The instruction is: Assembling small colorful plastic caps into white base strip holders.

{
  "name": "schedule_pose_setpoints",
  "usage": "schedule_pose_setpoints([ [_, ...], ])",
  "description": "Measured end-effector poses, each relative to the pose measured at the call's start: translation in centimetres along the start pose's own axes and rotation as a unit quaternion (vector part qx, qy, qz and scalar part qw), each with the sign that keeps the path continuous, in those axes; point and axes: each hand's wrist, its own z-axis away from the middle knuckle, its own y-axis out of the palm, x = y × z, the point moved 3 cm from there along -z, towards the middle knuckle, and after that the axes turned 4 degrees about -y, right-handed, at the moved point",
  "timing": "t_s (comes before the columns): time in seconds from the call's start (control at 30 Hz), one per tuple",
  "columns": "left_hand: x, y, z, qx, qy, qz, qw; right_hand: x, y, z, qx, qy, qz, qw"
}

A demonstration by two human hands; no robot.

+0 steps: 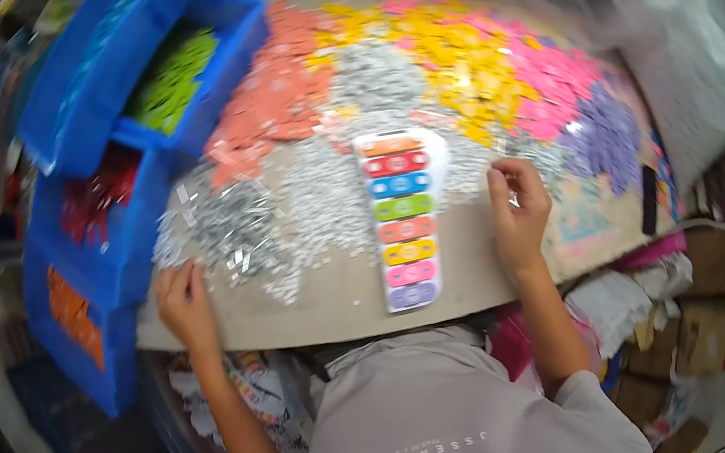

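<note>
A white card lies upright in the middle of the table. A column of colored strips runs down it: orange, red, blue, green, coral, yellow, pink and purple. To its right is my right hand, raised with thumb and fingertips curled into a pinch. Whatever sits between those fingers is too blurred to name. My left hand is at the table's left front, beside a heap of shiny clear-grey pieces. Its fingers are drawn together, and their tips hide anything they hold.
Blue bins at the left hold green, red and orange pieces. Across the table spread heaps of coral, silver-white, yellow, pink and purple pieces. Clear plastic bags lie at the far right.
</note>
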Motion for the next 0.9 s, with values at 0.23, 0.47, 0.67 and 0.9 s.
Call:
schedule_pose_setpoints([
  [0.23,-0.1,1.0,0.0,-0.001,-0.086,0.053,0.995,-4.8,-8.9,-2.5,-0.063,0.078,0.217,0.971],
  [0.47,-4.9,1.7,1.5,0.037,-0.114,0.295,0.948,-10.1,-12.1,-0.4,-0.009,0.167,0.21,0.963],
  [0.67,-9.3,3.0,3.8,0.148,-0.128,0.362,0.911,-11.0,-12.9,-1.1,-0.07,0.106,0.275,0.953],
  [0.9,-9.9,4.1,4.6,0.195,-0.136,0.381,0.894,-14.6,-14.7,-0.6,-0.068,0.116,0.322,0.937],
])
